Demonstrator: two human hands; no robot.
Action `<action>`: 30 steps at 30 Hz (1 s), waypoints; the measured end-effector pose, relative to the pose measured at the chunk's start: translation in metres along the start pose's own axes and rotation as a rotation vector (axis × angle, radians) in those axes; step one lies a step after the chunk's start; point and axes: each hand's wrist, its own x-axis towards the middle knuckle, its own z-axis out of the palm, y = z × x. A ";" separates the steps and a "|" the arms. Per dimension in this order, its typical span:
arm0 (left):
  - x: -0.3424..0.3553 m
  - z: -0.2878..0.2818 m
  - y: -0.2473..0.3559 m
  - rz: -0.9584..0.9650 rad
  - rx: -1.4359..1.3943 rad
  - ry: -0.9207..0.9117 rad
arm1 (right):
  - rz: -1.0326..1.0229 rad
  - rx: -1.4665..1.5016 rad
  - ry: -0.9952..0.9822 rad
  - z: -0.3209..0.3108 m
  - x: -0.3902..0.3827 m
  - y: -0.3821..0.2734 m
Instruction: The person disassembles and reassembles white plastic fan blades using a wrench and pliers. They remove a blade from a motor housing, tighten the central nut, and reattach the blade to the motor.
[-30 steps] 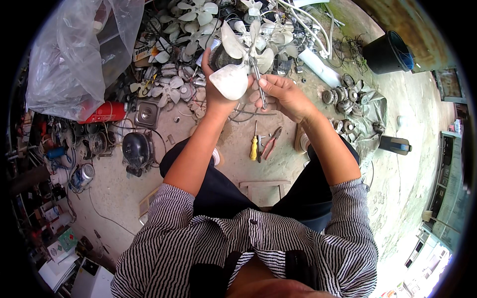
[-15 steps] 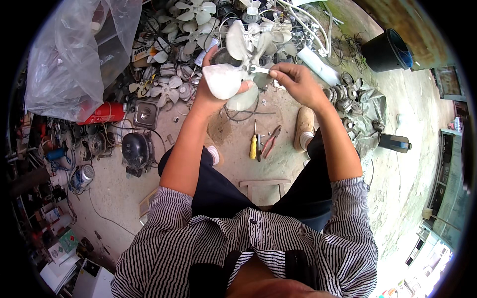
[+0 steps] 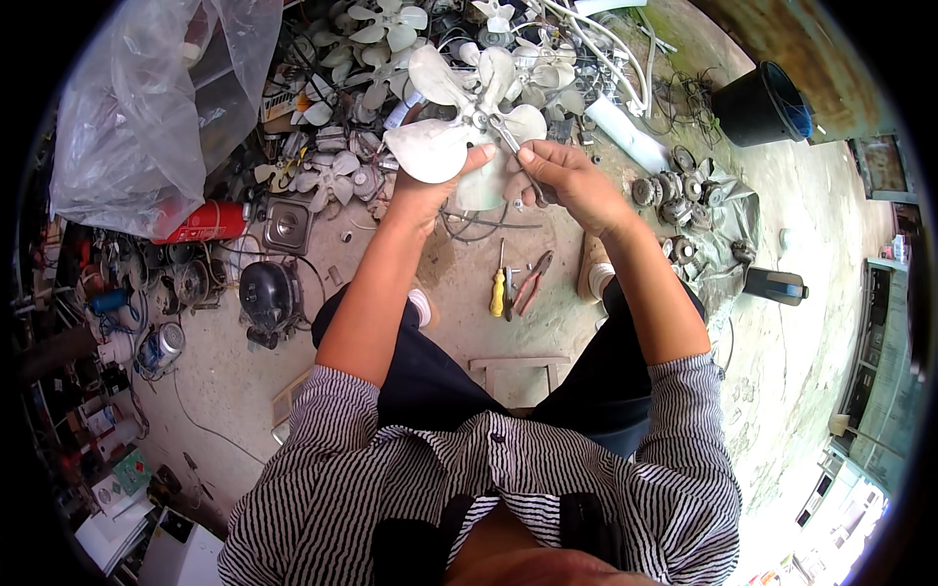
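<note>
A pale metal fan [image 3: 428,152] with several broad blades is held up in front of me, its hub [image 3: 479,119] toward me. My left hand [image 3: 430,192] grips it from behind and below, thumb showing between the lower blades; most of its fingers are hidden. In my right hand [image 3: 576,184], closed around the handle, is a silvery wrench [image 3: 506,135] that slants up to the left with its head at the hub. On the ground between my feet lie a yellow-handled screwdriver [image 3: 498,293] and red-handled pliers [image 3: 532,283].
Fan blades and motors [image 3: 332,181] are heaped beyond my hands. A clear plastic bag [image 3: 137,127] stands far left, above a black compressor [image 3: 269,295]. To the right are metal parts [image 3: 684,190] on a sheet and a black bucket [image 3: 757,103].
The fan has turned and shifted slightly left. My right hand has moved down, and the wrench has swung from nearly level to a steep slant, its head still at the hub.
</note>
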 end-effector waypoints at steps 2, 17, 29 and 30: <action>0.000 0.001 -0.001 0.020 -0.005 0.005 | -0.012 0.003 -0.020 -0.001 0.001 0.002; 0.018 -0.002 -0.040 0.471 0.375 0.151 | 0.108 0.269 -0.107 0.018 -0.004 0.000; 0.010 0.003 -0.034 0.505 0.449 0.210 | 0.107 0.288 -0.091 0.019 -0.002 0.004; 0.008 0.002 -0.032 0.523 0.491 0.220 | 0.127 0.281 -0.085 0.019 -0.003 0.002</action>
